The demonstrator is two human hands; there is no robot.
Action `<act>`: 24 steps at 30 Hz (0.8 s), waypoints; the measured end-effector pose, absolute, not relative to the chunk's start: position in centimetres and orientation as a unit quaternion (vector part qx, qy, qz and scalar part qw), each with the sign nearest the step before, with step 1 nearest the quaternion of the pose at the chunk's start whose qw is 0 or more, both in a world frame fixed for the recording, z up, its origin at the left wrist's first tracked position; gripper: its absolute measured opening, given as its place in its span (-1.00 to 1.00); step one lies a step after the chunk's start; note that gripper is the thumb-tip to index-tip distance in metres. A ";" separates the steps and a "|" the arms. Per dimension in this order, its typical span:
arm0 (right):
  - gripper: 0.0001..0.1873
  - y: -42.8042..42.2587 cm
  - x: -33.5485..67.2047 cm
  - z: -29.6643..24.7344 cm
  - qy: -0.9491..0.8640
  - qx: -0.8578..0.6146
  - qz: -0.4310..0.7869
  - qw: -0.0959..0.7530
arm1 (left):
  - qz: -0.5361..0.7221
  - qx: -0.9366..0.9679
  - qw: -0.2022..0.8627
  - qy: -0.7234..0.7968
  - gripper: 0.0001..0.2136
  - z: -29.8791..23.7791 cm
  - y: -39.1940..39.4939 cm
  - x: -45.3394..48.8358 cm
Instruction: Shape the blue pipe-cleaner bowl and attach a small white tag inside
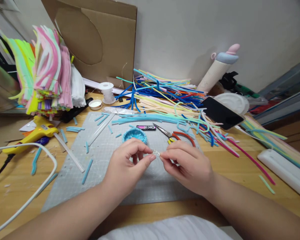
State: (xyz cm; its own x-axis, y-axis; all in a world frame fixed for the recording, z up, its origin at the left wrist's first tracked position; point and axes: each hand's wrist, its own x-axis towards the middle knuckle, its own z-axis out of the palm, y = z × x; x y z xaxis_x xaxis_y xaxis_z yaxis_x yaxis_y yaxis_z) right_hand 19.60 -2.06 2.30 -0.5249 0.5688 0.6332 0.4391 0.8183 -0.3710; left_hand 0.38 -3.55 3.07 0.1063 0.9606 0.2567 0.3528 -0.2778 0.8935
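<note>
White fabric (170,230) lies nearest, at the bottom edge. Beyond it, the left hand (130,155) and right hand (190,163) almost meet, each pinching an end of a small silvery strand (155,152) over the grey cutting mat (103,180), on the near side of the blue pipe-cleaner bowl (134,134). The strand is probably light, bendable and easily crushed, best taken by fingertips at its ends. It looks short, pale and glinting, apparently twisted; its material is too small to tell.

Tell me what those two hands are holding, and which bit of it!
A small, thin, silvery piece, too small to name for sure. The bare left hand pinches its left end; the bare right hand pinches its right end.
</note>
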 end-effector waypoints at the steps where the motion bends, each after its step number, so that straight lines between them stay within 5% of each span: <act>1: -0.80 -2.1 19.6 2.4 -0.868 -0.289 0.088 0.394 | 0.449 0.661 0.342 0.495 -0.96 3.0 -3.5 0.4; 24: -0.88 -2.4 18.7 3.6 -0.796 -0.316 0.266 0.442 | 0.476 0.659 0.371 0.449 -0.89 3.5 -3.5 0.1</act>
State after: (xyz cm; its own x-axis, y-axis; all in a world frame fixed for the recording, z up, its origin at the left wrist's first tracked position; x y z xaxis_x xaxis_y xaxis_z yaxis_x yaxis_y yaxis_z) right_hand 18.65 -2.38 3.63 -0.4089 0.7388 0.5358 0.2686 0.6585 -0.7030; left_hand 0.12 -3.55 3.48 0.1448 0.9449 0.2936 0.2382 -0.3213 0.9165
